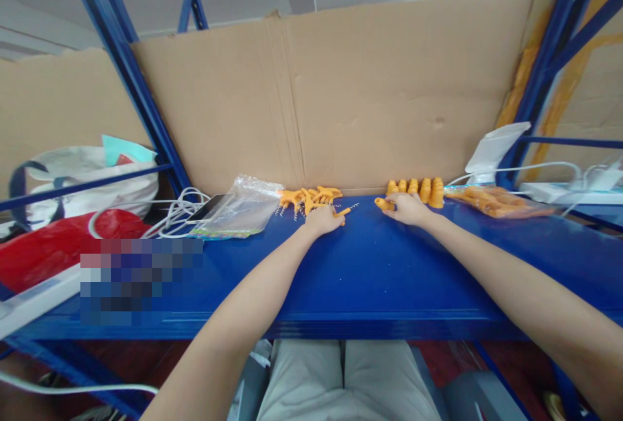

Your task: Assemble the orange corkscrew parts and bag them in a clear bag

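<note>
My left hand (320, 220) is closed round an orange-handled corkscrew (343, 212); its thin metal spiral points right and slightly up. Just behind that hand lies a pile of similar orange corkscrews (292, 198), with several spirals sticking out toward me. My right hand (407, 209) grips an orange hollow piece (382, 204) by its right end, its round opening facing left. A gap of blue surface separates the two held parts. Behind my right hand, several orange ribbed pieces (436, 192) stand upright in a row, partly hidden by the hand.
The blue shelf top (370, 272) has a cardboard panel (379, 96) along its back. A clear bag of orange parts (501, 202) lies right. Left are a clear plastic bag (243, 210), white cables (178, 213), a red bag (63, 242) and a blurred-out patch.
</note>
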`<state>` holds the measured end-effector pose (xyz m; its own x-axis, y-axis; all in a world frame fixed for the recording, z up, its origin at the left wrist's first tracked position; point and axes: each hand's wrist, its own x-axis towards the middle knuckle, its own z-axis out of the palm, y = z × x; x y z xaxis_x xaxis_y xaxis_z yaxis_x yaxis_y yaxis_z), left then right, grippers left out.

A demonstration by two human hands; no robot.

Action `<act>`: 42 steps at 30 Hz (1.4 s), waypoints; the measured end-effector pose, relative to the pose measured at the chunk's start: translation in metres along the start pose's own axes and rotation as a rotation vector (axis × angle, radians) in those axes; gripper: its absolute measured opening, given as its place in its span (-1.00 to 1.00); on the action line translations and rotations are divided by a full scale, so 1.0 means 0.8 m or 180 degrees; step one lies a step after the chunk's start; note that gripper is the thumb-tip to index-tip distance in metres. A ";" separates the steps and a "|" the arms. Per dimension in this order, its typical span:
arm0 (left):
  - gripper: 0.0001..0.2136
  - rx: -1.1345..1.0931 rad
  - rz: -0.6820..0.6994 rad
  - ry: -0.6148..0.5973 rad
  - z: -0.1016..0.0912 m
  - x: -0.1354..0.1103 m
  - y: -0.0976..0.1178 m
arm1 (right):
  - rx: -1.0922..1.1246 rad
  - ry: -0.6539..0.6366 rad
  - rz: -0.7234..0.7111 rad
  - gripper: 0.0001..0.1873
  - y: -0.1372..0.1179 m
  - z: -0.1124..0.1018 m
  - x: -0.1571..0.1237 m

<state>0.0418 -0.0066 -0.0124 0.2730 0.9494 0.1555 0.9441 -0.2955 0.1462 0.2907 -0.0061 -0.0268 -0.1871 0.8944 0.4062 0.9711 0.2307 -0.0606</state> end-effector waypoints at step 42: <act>-0.73 0.0062 0.0583 0.0530 0.007 -0.006 0.006 | 0.1601 0.0231 -0.0501 -0.57 -0.006 0.020 0.009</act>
<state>0.0461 -0.0119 -0.0176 0.4073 0.8489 0.3368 0.8855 -0.4574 0.0821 0.2826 0.0054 -0.0383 -0.2968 0.8095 0.5066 0.7379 0.5311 -0.4164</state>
